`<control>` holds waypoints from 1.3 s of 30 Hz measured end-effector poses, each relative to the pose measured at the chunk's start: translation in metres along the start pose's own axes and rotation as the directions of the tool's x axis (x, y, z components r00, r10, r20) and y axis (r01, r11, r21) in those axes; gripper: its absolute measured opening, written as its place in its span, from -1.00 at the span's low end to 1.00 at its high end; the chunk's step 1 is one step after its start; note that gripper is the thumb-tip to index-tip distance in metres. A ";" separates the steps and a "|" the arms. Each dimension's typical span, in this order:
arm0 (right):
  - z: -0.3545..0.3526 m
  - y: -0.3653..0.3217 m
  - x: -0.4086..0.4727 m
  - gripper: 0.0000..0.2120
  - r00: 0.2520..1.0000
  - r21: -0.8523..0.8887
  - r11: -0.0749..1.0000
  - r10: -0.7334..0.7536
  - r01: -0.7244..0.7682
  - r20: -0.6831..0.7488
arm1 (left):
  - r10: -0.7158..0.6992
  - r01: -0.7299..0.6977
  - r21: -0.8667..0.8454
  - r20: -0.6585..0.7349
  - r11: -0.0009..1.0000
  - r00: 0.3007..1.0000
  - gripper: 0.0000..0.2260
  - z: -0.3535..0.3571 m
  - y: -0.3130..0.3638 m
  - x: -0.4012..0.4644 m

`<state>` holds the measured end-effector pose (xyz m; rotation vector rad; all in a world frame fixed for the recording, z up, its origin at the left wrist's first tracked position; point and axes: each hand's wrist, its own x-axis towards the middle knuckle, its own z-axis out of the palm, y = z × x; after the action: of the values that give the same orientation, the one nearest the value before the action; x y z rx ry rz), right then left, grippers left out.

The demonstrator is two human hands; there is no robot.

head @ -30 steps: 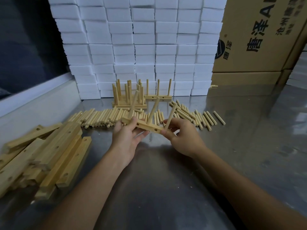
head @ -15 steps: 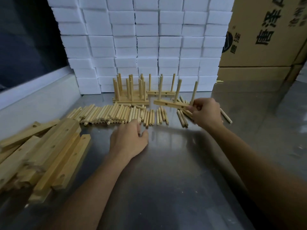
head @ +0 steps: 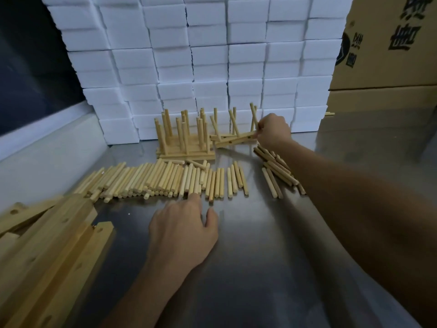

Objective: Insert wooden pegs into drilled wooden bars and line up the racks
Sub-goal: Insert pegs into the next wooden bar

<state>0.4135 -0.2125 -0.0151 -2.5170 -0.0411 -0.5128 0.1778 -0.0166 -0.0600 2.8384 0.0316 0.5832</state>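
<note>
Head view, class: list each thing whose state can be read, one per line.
Right hand: grips the pegged bar's end.
Pegged bar: tilted, beside the finished racks.
Finished racks: standing, pegs upright.
Left hand: open, fingertips at the loose pegs.
Loose pegs: lying flat.
Drilled bars: piled, unpegged.

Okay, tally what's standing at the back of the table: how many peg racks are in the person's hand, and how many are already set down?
Rack held by the right hand: 1
Racks set down: cannot count exactly; a cluster stands beside it, pegs overlapping
Total: at least 3

R hand point(head: 273, 131) carried pegged bar point(head: 236, 139) back to racks point(head: 186, 143)
</note>
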 end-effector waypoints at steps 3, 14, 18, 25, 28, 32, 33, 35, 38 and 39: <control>0.010 0.000 0.015 -0.91 0.998 -0.014 0.999 0.042 -0.041 0.054 | -0.011 0.011 0.000 0.007 1.000 1.000 -0.71 -0.001 0.001 -0.001; 0.024 0.000 0.015 -0.82 0.991 -0.078 0.989 0.130 -0.126 0.043 | -0.011 0.011 -0.012 0.027 1.000 1.000 -0.71 0.000 0.002 -0.001; 0.020 -0.003 0.007 -0.78 0.993 -0.143 0.983 0.113 -0.114 -0.015 | -0.007 0.007 -0.002 0.034 1.000 0.999 -0.74 0.000 0.000 0.000; 0.015 -0.006 -0.010 -0.98 0.998 -0.201 0.979 0.029 -0.039 -0.050 | 0.002 -0.003 0.004 0.006 1.000 1.000 -0.75 0.002 0.000 0.000; 0.009 -0.009 -0.017 -0.95 0.998 -0.187 0.982 0.017 -0.027 -0.059 | 0.001 -0.001 0.005 0.007 1.000 1.000 -0.76 0.003 -0.002 0.001; -0.005 -0.015 -0.032 -0.93 0.998 -0.128 0.991 0.030 -0.037 -0.052 | 0.001 -0.001 0.001 -0.003 1.000 1.000 -0.73 0.002 -0.002 0.001; -0.009 -0.016 -0.037 -0.91 0.998 -0.105 0.994 0.037 -0.042 -0.051 | -0.002 0.002 -0.008 0.000 1.000 1.000 -0.73 0.002 -0.002 0.001; -0.018 -0.018 -0.051 -0.88 0.998 -0.041 0.998 0.039 -0.041 -0.050 | -0.002 0.002 -0.018 0.014 1.000 1.000 -0.75 0.001 -0.001 0.001; -0.028 -0.023 -0.083 -0.87 0.998 0.109 0.994 0.032 -0.026 -0.048 | 0.019 -0.019 -0.008 0.001 1.000 1.000 -0.76 -0.001 0.000 0.000; -0.030 -0.024 -0.096 -0.87 0.999 0.159 0.987 0.029 -0.021 -0.046 | 0.024 -0.024 -0.003 -0.005 1.000 1.000 -0.76 -0.001 0.001 -0.001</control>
<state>0.3106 -0.2008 -0.0144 -2.3467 -0.0307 -0.5388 0.1767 -0.0169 -0.0588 2.8379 -0.0022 0.5947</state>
